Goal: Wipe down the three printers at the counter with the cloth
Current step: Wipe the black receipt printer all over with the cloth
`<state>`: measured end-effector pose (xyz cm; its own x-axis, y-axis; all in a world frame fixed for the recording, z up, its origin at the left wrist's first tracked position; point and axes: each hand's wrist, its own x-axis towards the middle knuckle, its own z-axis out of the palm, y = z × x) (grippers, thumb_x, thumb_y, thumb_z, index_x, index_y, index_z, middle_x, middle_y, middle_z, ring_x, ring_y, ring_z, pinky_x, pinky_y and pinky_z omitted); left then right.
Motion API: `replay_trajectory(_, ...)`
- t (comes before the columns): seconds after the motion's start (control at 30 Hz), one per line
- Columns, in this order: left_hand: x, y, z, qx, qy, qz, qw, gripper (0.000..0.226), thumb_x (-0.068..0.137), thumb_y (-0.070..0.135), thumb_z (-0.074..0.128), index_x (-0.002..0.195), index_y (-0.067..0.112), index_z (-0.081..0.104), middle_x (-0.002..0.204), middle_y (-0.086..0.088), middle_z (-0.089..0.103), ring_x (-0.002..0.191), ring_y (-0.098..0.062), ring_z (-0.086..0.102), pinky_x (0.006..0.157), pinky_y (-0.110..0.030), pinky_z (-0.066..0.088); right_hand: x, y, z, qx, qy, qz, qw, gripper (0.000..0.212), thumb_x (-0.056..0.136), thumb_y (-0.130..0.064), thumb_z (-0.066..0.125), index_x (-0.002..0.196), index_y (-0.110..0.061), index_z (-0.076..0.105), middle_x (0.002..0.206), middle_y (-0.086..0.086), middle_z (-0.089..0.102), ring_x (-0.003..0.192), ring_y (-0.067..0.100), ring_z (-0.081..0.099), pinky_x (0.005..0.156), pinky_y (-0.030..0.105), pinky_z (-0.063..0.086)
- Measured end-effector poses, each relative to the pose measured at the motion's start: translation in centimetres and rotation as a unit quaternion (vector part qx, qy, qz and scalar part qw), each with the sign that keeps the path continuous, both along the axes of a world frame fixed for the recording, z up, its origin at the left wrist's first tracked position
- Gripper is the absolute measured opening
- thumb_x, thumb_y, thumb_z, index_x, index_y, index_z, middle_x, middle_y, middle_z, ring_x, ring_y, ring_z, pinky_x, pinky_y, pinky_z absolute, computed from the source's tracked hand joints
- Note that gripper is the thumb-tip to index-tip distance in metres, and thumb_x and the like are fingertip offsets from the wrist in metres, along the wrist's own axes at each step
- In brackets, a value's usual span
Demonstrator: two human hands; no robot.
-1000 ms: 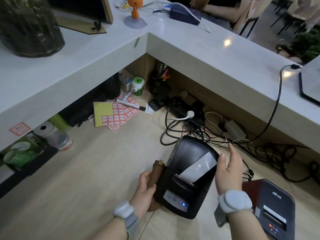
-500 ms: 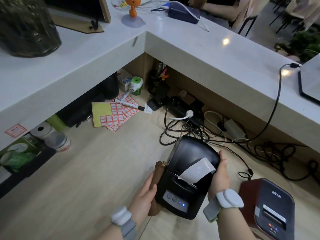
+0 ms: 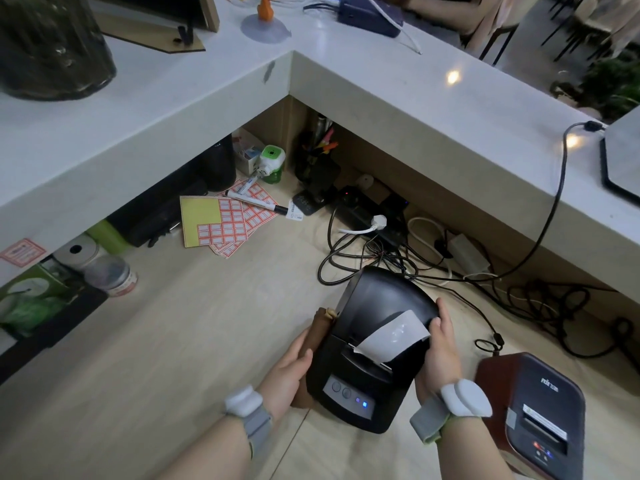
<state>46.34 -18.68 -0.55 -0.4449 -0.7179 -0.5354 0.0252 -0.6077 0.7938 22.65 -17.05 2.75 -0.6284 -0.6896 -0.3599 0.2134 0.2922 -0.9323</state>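
- A black printer (image 3: 372, 344) sits on the light wooden worktop (image 3: 145, 358), held between two hands.
- The left hand (image 3: 289, 370) presses a brown cloth (image 3: 317, 336) against the printer's left side, fingers curled around the cloth and gripping it.
- The right hand (image 3: 440, 348) clasps the printer's right side, thumb lying over the top edge near the lid; it is closed on the casing.
- A strip of white paper (image 3: 391, 336) curls up out of the printer's slot, its far corner just beside the right thumb.
- Two blue lights glow on the grey button panel (image 3: 348, 394) at the printer's front.
- A second printer (image 3: 533, 414), dark with a reddish-brown side, stands just beside the right wrist, near the picture's lower right corner.
- Both wrists wear white bands on grey straps.
- Behind the black printer a tangle of black cables (image 3: 381, 258) runs to a power strip (image 3: 372, 214) under the raised white counter ledge (image 3: 398, 109).
- Further left on the worktop lie sheets of red-bordered labels (image 3: 225, 223) with a marker pen (image 3: 256, 200) across them.
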Motion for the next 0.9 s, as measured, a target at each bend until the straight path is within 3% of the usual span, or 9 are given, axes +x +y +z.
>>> replay_trajectory(0.13, -0.4, -1.3, -0.1, 0.003, -0.010, 0.003, 1.000, 0.040, 0.100, 0.026, 0.041, 0.136, 0.042, 0.042, 0.125, 0.012, 0.062, 0.112, -0.008, 0.061, 0.101, -0.029, 0.046, 0.2, 0.5, 0.2, -0.041, -0.056, 0.002, 0.998, 0.035, 0.102, -0.031, 0.034, 0.126, -0.050, 0.050, 0.144, -0.002, 0.047, 0.125, 0.011, 0.051, 0.108, 0.036, 0.036)
replay_trajectory(0.27, -0.8, -1.1, 0.6, 0.010, -0.008, 0.003, 1.000, 0.038, 0.100, 0.024, 0.040, 0.130, 0.047, 0.045, 0.124, 0.015, 0.062, 0.108, -0.001, 0.061, 0.090, -0.017, 0.049, 0.7, 0.5, 0.3, -0.043, -0.067, -0.002, 0.997, 0.038, 0.103, -0.034, 0.032, 0.139, -0.044, 0.038, 0.148, 0.000, 0.042, 0.132, 0.017, 0.044, 0.114, 0.041, 0.030)
replay_trajectory(0.37, -0.6, -0.4, 1.1, 0.001, -0.007, 0.004, 1.000, 0.041, 0.100, 0.023, 0.041, 0.133, 0.046, 0.045, 0.126, 0.013, 0.061, 0.101, 0.005, 0.062, 0.092, -0.013, 0.046, 0.9, 0.4, 0.4, -0.048, -0.068, -0.003, 0.997, 0.039, 0.103, -0.035, 0.030, 0.140, -0.044, 0.036, 0.145, -0.001, 0.042, 0.132, 0.016, 0.044, 0.109, 0.036, 0.034)
replay_trajectory(0.47, -0.1, 0.3, 1.5, -0.010, 0.005, 0.001, 1.000, 0.042, 0.100, 0.022, 0.040, 0.133, 0.049, 0.044, 0.134, 0.018, 0.055, 0.122, 0.000, 0.051, 0.109, -0.026, 0.037, 0.8, 0.4, 0.1, -0.057, -0.084, -0.003, 0.995, 0.037, 0.103, -0.034, 0.030, 0.137, -0.045, 0.040, 0.140, -0.006, 0.049, 0.124, 0.009, 0.051, 0.102, 0.032, 0.039)
replay_trajectory(0.57, 0.4, 0.6, 1.8, -0.032, 0.011, -0.015, 0.999, 0.041, 0.098, 0.031, 0.043, 0.130, 0.056, 0.042, 0.135, 0.027, 0.051, 0.130, 0.001, 0.043, 0.116, -0.033, 0.028, 0.6, 0.4, -0.4, -0.064, -0.102, 0.003, 0.993, 0.038, 0.102, -0.037, 0.030, 0.138, -0.042, 0.041, 0.137, -0.009, 0.052, 0.121, 0.007, 0.053, 0.105, 0.035, 0.038)
replay_trajectory(0.63, 0.6, 0.6, 1.9, -0.039, 0.017, -0.027, 0.999, 0.042, 0.091, 0.041, 0.045, 0.130, 0.059, 0.041, 0.135, 0.029, 0.049, 0.131, 0.001, 0.042, 0.116, -0.035, 0.028, 0.5, 0.6, -0.6, -0.069, -0.108, 0.003, 0.992, 0.039, 0.102, -0.037, 0.031, 0.139, -0.039, 0.040, 0.138, -0.007, 0.053, 0.124, 0.011, 0.052, 0.105, 0.036, 0.038)
replay_trajectory(0.73, 0.4, -0.1, 1.4, -0.040, 0.020, -0.030, 0.999, 0.043, 0.089, 0.045, 0.045, 0.129, 0.059, 0.041, 0.136, 0.027, 0.049, 0.131, -0.002, 0.042, 0.116, -0.038, 0.028, 0.7, 0.6, -0.6, -0.067, -0.116, 0.012, 0.991, 0.039, 0.102, -0.039, 0.031, 0.139, -0.035, 0.041, 0.135, -0.004, 0.056, 0.120, 0.010, 0.057, 0.093, 0.031, 0.046)
replay_trajectory(0.9, -1.0, -2.2, 0.7, -0.039, 0.021, -0.034, 0.998, 0.038, 0.088, 0.042, 0.047, 0.121, 0.061, 0.048, 0.128, 0.025, 0.057, 0.121, 0.002, 0.052, 0.098, -0.019, 0.040, 0.9, 0.5, -0.5, -0.073, -0.113, 0.006, 0.991, 0.038, 0.102, -0.037, 0.029, 0.137, -0.035, 0.044, 0.127, -0.014, 0.062, 0.112, 0.000, 0.060, 0.089, 0.024, 0.044)
